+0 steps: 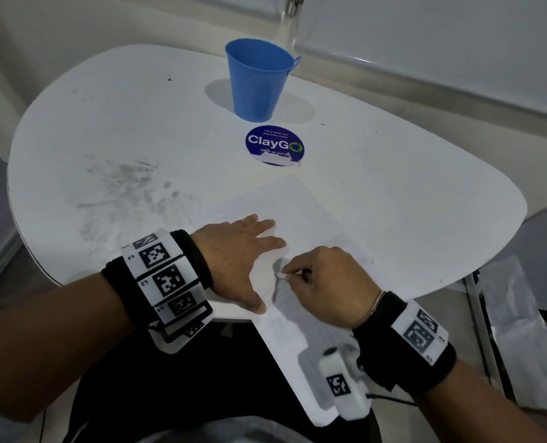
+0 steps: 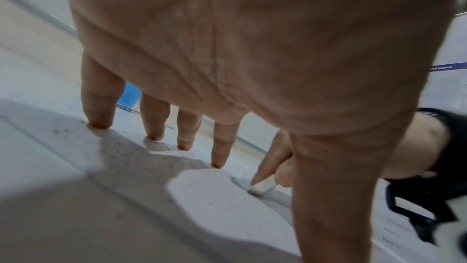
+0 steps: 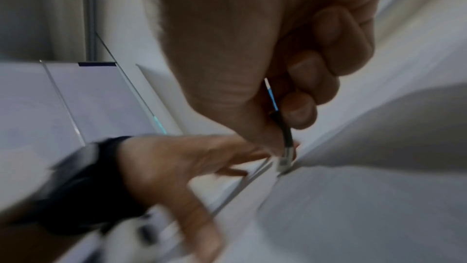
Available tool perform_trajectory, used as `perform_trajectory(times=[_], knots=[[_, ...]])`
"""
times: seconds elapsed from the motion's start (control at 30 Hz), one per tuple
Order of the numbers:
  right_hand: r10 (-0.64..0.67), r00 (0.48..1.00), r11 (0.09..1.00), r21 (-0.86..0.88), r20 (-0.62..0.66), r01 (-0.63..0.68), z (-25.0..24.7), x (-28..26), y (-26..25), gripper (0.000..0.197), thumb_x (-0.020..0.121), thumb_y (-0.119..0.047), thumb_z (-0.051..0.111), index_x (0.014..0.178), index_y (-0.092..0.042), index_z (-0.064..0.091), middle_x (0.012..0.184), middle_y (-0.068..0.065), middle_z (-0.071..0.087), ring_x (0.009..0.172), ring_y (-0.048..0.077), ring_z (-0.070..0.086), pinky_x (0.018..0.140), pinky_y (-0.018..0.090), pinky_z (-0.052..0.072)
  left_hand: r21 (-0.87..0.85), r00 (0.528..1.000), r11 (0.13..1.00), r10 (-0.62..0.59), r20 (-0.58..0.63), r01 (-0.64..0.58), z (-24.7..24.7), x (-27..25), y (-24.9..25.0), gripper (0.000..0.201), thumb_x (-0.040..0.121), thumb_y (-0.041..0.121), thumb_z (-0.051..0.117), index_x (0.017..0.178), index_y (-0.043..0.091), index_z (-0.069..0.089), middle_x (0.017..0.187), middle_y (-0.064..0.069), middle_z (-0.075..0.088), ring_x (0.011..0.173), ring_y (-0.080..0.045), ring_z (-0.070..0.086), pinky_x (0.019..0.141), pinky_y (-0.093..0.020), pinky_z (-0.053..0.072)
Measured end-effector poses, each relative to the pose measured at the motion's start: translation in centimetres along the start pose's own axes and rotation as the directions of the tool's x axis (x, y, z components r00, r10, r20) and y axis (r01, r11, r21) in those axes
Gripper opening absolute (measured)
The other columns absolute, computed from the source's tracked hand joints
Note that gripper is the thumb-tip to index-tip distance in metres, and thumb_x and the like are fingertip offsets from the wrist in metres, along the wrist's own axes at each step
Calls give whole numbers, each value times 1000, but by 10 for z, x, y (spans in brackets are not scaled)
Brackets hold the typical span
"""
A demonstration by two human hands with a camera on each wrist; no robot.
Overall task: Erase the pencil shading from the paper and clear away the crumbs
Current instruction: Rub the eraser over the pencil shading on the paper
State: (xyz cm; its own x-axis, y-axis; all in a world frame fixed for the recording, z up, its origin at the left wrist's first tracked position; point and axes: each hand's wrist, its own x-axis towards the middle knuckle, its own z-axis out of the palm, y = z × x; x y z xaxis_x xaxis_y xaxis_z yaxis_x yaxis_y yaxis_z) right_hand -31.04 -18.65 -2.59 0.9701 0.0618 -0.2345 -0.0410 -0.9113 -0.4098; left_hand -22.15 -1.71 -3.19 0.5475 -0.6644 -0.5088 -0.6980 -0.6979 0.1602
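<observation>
A white surface (image 1: 106, 123) carried grey pencil smudges (image 1: 122, 177) on its left part. The left hand (image 1: 233, 254) lay flat on the sheet of paper (image 1: 300, 203), fingers (image 2: 101, 95) straight and spread, tips pressing down, thumb stretched toward the near edge; it held nothing. The paper lay at the near edge of the surface, its near corner overhanging the edge. Beyond the paper, a round blue sticker (image 1: 274, 145) sat on the surface, and a blue bucket (image 1: 258, 79) stood upright just behind the sticker.

Just right of the left thumb, a patch of grey pencil shading (image 1: 280, 287) marked the paper. The right hand (image 1: 326, 282) was closed on an eraser (image 2: 262, 187), pinched between thumb and forefinger. The eraser's tip touched the paper at the shaded patch. In the right wrist view the eraser (image 3: 284, 159) was blurred. Small dark crumbs (image 2: 141, 153) were scattered on the paper near the left fingertips.
</observation>
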Motion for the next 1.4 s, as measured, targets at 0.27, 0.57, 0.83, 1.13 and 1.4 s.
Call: perform_trajectory(times=[0.27,0.57,0.83,1.13,1.4], knots=[[-1,1000,1000,-24,1,1,-1,-3,-6,22,92,-23,54,94,-22,76,79,-6,73,73,17,66,72,35,55,9,1000,1000,-1,5,1,1,1,0,109,76,75,66,157,46,-2,165,17,-20,153,-9,-17,124,-45,21],[25,999,995,-96,-41,-28,-1,1,-1,23,94,-23,50,90,-22,72,75,-3,70,71,22,63,66,34,52,2,1000,1000,2,-5,-2,2,-1,0,109,76,75,66,158,46,0,166,17,-19,153,-9,-16,124,-43,21],[66,990,986,-143,-123,-83,-5,6,10,24,95,-25,48,94,-27,72,82,-6,71,78,23,64,70,34,52,-1,1000,1000,1,-14,-1,3,0,-1,110,75,75,67,158,46,0,166,18,-18,153,-8,-16,124,-44,22],[84,991,988,-117,-108,-97,-10,5,14,25,97,-27,48,100,-30,73,88,-9,73,84,21,66,74,34,52,-1,1000,1000,1,-14,-1,3,0,-2,110,75,76,67,157,47,0,166,18,-18,153,-8,-16,124,-45,23],[60,996,990,-127,-60,-68,-7,5,7,25,98,-29,47,102,-32,72,89,-9,73,83,19,65,71,32,51,-6,1000,1000,3,-12,-4,3,0,-3,110,75,75,67,158,46,0,166,18,-19,153,-8,-16,124,-44,21]])
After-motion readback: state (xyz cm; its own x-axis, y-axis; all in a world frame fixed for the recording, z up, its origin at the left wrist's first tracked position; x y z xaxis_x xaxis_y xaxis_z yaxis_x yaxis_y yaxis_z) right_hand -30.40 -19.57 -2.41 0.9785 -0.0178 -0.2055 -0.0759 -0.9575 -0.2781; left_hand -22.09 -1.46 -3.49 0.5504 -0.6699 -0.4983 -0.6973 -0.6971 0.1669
